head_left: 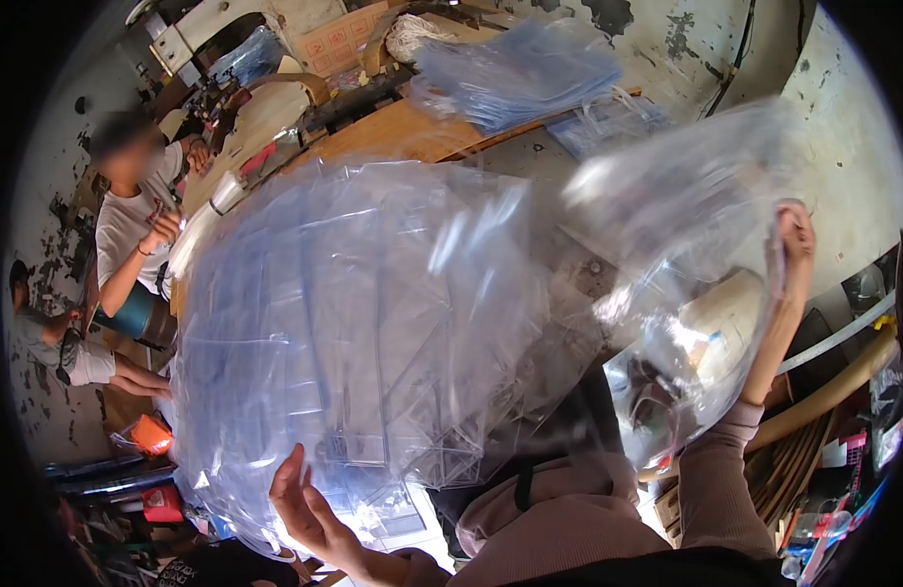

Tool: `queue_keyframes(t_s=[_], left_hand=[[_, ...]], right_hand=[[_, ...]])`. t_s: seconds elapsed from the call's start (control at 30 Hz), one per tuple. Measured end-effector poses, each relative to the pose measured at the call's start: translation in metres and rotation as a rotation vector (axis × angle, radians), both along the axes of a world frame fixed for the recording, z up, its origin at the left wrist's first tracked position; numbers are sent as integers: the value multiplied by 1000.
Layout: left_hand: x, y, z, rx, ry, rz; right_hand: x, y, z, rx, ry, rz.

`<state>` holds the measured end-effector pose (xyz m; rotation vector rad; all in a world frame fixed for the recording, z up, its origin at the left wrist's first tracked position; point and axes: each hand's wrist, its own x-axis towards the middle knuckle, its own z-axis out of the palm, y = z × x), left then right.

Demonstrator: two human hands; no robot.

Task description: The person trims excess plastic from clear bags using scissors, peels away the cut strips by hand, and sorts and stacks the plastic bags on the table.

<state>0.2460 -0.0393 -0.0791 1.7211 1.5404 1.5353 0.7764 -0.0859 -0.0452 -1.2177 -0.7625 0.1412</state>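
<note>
A large heap of clear plastic sheeting [344,293] fills the middle of the view, creased and shiny. My left hand [315,514] is at its lower edge, fingers apart and holding nothing. On the right, my right hand [794,233] is raised with its fingers closed on the edge of a loose clear plastic piece [667,215], which spreads out to the left of the hand and is blurred by motion. Whether this piece joins the heap cannot be made out.
Flat plastic sheets [520,68] lie stacked on a wooden table [412,132] at the back. Two people sit at the left, the nearer one [129,215] beside a machine. Long curved strips [794,479] and clutter stand at the lower right.
</note>
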Motion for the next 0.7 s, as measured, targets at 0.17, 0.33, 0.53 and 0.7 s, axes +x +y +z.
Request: queue_keyframes(t_s=[0.17,0.33,0.53,0.7], left_hand=[[10,12,-3,-66,539,46],[22,11,-5,-161,749,101],[19,10,-6,-115,798,75],[23,10,-6,-111,820,79]], right_hand=[[44,-27,-10,38,185,-374],[97,-35,-78,-44,286,-270],[82,6,-110,-383,127,-514],[104,40,-134,-362,-14,-462]])
